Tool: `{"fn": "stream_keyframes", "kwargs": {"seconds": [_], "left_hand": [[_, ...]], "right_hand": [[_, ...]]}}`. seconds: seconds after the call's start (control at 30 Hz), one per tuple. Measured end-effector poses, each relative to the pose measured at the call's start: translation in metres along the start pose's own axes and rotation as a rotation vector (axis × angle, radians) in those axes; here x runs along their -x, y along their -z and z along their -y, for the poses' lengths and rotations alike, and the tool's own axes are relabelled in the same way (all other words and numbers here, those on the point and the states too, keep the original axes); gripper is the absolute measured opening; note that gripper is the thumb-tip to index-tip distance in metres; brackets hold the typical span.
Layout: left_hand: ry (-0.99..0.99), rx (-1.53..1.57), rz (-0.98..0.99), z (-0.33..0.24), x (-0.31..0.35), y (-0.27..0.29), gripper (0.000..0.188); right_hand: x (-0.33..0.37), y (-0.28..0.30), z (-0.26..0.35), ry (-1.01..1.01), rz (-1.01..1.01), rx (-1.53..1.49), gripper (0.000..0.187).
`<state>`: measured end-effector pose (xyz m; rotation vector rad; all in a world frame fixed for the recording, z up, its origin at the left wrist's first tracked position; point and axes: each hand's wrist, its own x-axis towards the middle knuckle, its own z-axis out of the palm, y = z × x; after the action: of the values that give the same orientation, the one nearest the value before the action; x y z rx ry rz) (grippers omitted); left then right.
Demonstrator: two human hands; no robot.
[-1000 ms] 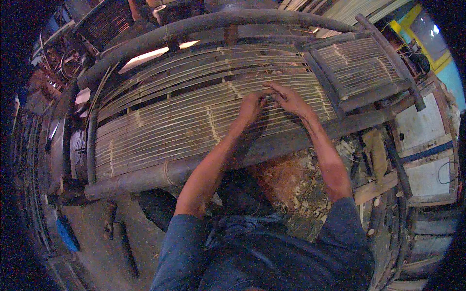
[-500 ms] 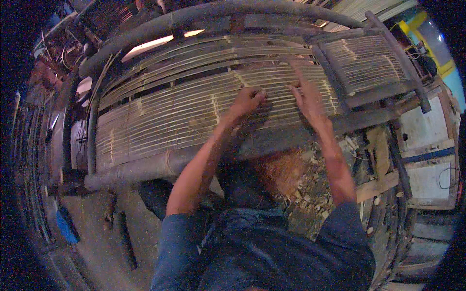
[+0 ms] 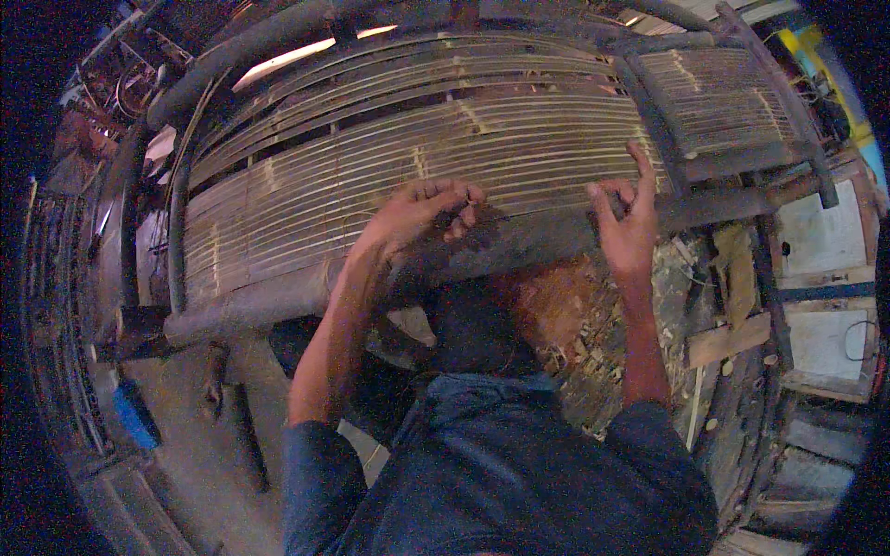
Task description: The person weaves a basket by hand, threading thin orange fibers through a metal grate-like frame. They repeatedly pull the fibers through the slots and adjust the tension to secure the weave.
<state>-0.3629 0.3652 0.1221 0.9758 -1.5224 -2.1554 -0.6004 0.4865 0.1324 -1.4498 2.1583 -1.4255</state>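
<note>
A long panel of thin pale slats, apparently bamboo (image 3: 306, 199), is set in a dark pole frame in front of me. Pale bindings cross the slats in several rows. My left hand (image 3: 428, 211) is over the near edge of the slats, fingers curled and thumb against them; whatever it grips is too small to make out. Farther right, by the panel's right end, my right hand (image 3: 630, 221) points its index finger outward while its thumb and other fingers bend together. Any strand between them does not show. The thick front rail (image 3: 519, 246) runs just below both hands.
A smaller slatted section (image 3: 723, 102) adjoins on the right. Wood chips (image 3: 593, 357) litter the ground below the rail. A blue object (image 3: 135, 417) and a dark pole piece (image 3: 246, 435) lie at lower left. Pale boards (image 3: 825, 232) stand at right.
Both hands have drawn back toward me, the left also moving leftward and the right slightly rightward. My right index finger is now stretched out clearly. The view has shifted a little.
</note>
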Motion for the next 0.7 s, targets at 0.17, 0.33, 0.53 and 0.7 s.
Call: {"fn": "stream_keyframes", "kwargs": {"seconds": [0.17,0.33,0.53,0.7], "left_hand": [[0.06,0.311,0.101,0.03,0.011,0.0,0.025],[0.001,0.354,0.213,0.03,0.021,-0.02,0.027],[-0.314,-0.222,0.097,0.023,0.018,-0.053,0.03],[-0.805,-0.632,-0.086,0.037,0.002,-0.057,0.027]], "right_hand": [[0.033,-0.01,0.013,-0.075,0.022,-0.127,0.07],[0.058,-0.02,0.029,-0.19,0.184,-0.099,0.076],[0.06,-0.022,0.031,-0.054,0.254,-0.098,0.079],[0.055,-0.014,0.042,-0.101,0.293,-0.071,0.076]]}}
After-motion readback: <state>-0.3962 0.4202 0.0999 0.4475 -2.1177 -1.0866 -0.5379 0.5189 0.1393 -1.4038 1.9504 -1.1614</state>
